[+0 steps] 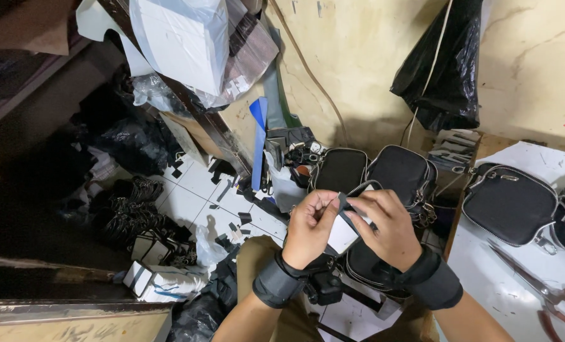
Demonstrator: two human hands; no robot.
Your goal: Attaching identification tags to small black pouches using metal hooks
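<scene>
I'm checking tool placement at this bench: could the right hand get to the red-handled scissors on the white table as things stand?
Probably yes, once freed: the scissors lie uncovered on the white table on the right hand's own side, but that hand now pinches a dark strap with the left hand.

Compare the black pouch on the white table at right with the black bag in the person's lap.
The pouch on the table lies flat and fully in view, untouched; the bag in the lap is mostly hidden under the left hand and right hand, which hold a white piece and a dark strap above it. Both are black with silver zippers.
</scene>
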